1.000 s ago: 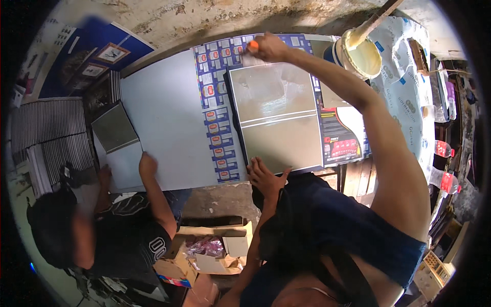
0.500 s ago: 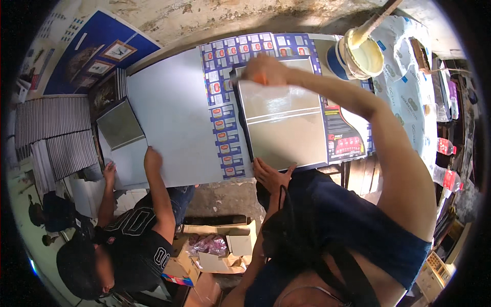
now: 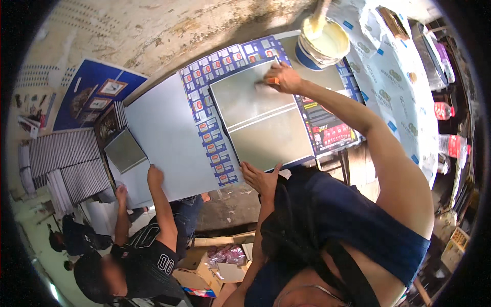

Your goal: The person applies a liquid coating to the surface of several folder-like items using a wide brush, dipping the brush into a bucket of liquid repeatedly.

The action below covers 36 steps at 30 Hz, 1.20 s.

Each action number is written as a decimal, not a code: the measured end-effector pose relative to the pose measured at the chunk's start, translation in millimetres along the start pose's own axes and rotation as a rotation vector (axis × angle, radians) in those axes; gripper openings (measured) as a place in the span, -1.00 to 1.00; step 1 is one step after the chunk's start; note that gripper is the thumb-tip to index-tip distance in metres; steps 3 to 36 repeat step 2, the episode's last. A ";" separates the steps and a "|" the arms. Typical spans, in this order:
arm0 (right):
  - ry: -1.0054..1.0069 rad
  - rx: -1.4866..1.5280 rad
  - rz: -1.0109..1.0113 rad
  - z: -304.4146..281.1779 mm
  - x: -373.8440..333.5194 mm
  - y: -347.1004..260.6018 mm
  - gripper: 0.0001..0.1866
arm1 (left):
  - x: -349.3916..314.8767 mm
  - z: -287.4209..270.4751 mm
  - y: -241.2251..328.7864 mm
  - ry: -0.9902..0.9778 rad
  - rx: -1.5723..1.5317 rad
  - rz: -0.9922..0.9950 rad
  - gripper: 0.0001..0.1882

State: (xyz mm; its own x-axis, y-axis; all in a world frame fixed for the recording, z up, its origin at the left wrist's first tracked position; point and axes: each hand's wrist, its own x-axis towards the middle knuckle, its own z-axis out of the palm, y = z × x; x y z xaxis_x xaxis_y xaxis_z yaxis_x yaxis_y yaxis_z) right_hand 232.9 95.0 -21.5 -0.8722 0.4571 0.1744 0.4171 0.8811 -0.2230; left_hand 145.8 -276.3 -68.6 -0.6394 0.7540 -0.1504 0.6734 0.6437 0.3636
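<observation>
A glossy grey-brown board [image 3: 271,143] with a pair of white lines across it lies on the bench in front of me, over a dark-edged sheet. Its upper part looks wet and streaked. My right hand [image 3: 285,79] is closed round an orange-handled tool [image 3: 274,81] on that upper part; the tool's head is blurred, so its kind is unclear. At the board's near edge my left hand [image 3: 261,179] rests with fingers and thumb spread, steadying the lower left part.
A bucket of cream paste [image 3: 325,43] with a stick in it stands at the far right. Printed blue sheets [image 3: 212,148] and a large pale sheet [image 3: 171,133] cover the bench leftward. A co-worker [image 3: 138,266] handles a smaller board [image 3: 125,151]. An open cardboard box [image 3: 202,276] sits below.
My right hand has swept the tool from the board's upper left corner rightward and slightly down across its surface. My left hand stays at the near edge. The view has shifted.
</observation>
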 end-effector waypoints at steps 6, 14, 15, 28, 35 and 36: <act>0.136 -0.167 0.000 16.7 -12.6 5.5 -0.47 | 6.0 -3.4 4.3 -0.053 -0.013 -0.035 0.39; 0.136 -0.167 0.000 16.7 -12.6 5.5 -0.47 | 6.0 -3.4 4.3 -0.053 -0.013 -0.035 0.39; 0.136 -0.167 0.000 16.7 -12.6 5.5 -0.47 | 6.0 -3.4 4.3 -0.053 -0.013 -0.035 0.39; 0.136 -0.167 0.000 16.7 -12.6 5.5 -0.47 | 6.0 -3.4 4.3 -0.053 -0.013 -0.035 0.39; 0.136 -0.167 0.000 16.7 -12.6 5.5 -0.47 | 6.0 -3.4 4.3 -0.053 -0.013 -0.035 0.39; 0.136 -0.167 0.000 16.7 -12.6 5.5 -0.47 | 6.0 -3.4 4.3 -0.053 -0.013 -0.035 0.39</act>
